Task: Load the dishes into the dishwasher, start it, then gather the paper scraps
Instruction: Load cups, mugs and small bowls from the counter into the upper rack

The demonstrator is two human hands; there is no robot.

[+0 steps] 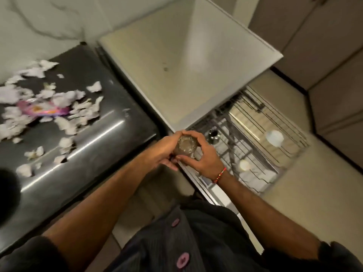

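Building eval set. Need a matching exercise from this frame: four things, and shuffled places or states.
Things:
1. glass
2. paper scraps
3. white cup
4. pink wrapper

Places or states:
A. among the scraps on the dark counter
B. held by both the left hand and the right hand
C. in the pulled-out wire rack
D. scattered over the dark counter

Pairs: 1-B, 2-D, 3-C, 4-A

I see both hands around a glass (186, 147): my left hand (167, 152) grips one side, my right hand (204, 156) the other, above the rack (255, 134) edge. Two white dishes (274, 137) sit in the rack. Paper scraps (59, 107) and a pink wrapper (43, 110) litter the dark counter (88, 154).
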